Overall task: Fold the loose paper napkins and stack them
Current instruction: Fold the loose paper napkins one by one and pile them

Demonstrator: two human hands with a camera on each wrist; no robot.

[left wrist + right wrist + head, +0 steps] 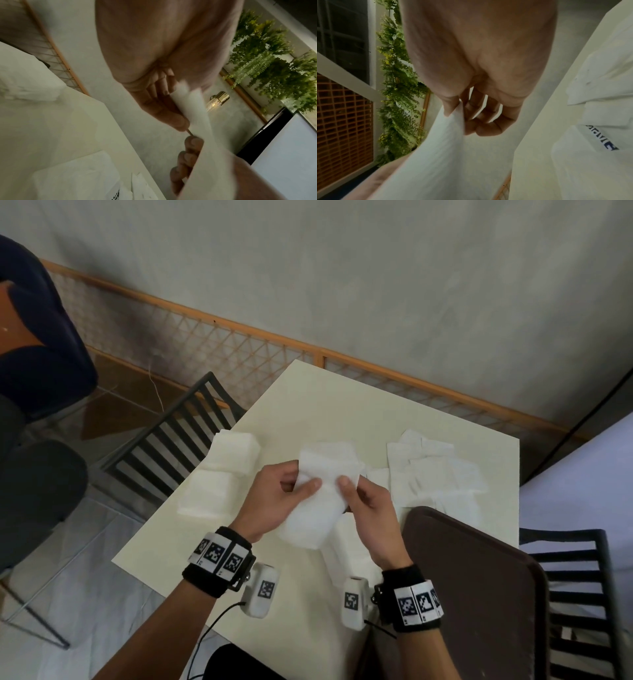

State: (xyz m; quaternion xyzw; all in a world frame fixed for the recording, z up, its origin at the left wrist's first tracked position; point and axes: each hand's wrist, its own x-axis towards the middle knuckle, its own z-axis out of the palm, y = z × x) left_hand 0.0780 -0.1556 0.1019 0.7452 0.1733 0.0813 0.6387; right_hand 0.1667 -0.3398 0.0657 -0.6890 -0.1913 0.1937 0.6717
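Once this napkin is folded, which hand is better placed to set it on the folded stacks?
Left, probably. Both the left hand and right hand pinch the white paper napkin above the cream table, but the stacks of folded white napkins lie on the left hand's side.

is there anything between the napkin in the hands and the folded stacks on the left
Nothing visible. Both hands, left hand and right hand, hold the napkin above the table; only bare tabletop lies between it and the folded stacks.
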